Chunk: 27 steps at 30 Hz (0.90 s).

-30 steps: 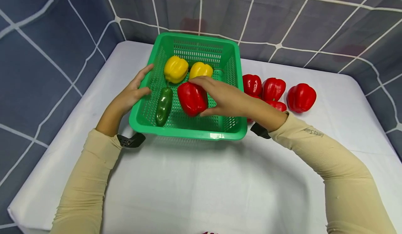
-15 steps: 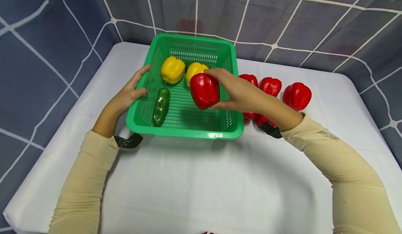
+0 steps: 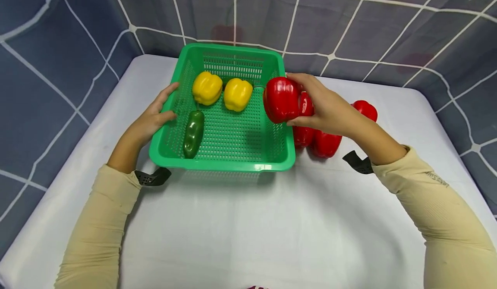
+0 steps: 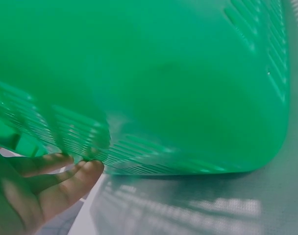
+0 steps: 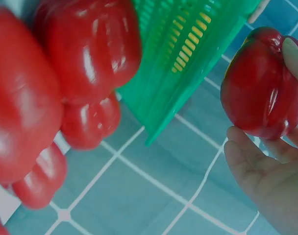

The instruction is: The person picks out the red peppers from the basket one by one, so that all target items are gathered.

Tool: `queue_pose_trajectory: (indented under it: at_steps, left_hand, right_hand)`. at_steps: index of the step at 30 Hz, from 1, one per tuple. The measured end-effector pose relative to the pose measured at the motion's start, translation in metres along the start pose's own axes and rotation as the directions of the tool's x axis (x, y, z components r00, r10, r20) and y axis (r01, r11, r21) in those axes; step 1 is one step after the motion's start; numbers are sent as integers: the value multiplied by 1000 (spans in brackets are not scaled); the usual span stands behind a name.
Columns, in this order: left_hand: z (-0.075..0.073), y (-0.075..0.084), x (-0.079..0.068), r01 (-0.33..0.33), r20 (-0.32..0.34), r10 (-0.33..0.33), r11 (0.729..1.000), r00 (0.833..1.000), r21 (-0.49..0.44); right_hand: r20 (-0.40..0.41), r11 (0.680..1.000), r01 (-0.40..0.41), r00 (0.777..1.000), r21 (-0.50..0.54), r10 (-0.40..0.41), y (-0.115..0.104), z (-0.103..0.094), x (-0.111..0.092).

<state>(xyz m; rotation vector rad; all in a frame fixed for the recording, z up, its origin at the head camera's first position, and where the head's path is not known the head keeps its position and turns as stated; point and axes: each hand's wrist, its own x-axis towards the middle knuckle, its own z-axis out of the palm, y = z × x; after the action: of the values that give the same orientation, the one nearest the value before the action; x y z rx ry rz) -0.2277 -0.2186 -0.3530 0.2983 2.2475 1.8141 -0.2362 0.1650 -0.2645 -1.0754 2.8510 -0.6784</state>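
Observation:
My right hand (image 3: 328, 105) holds a red bell pepper (image 3: 280, 99) between thumb and fingers, above the right rim of a green basket (image 3: 225, 164). In the right wrist view the same bell pepper (image 5: 261, 88) is apart from the others, with the thumb on one side. My left hand (image 3: 145, 120) rests at the basket's left rim. In the left wrist view its fairly straight fingers (image 4: 73, 188) touch the slatted outer wall. Inside the basket lie two yellow bell peppers (image 3: 207, 88) and one long green pepper (image 3: 193, 134).
Several red bell peppers (image 3: 326, 143) lie on the white tabletop (image 3: 248, 224) to the right of the basket, partly hidden by the right hand and forearm. A grey cloth with white grid lines (image 3: 264, 13) rises behind the table.
My right hand has carried the red bell pepper from inside the basket up and right to its right rim. The left hand keeps its place on the rim as the view shifts slightly.

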Motion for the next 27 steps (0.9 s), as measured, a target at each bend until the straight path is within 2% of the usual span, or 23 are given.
queue_pose_trajectory:
  at_steps: [10,17,27]
  left_hand:
    - [-2,-2,-3,-9,-7,9,1000,1000,-7]
    - [-2,0,-2,-8,-2,8,1000,1000,2]
    - [0,-2,-2,-8,-7,8,1000,1000,23]
  right_hand:
    - [-64,994,-105,992,7,106,20,-15,-35]
    - [-100,971,-235,966,37,237,36,-20,-65]
    - [-139,947,-317,936,54,322,52,-20,-95]
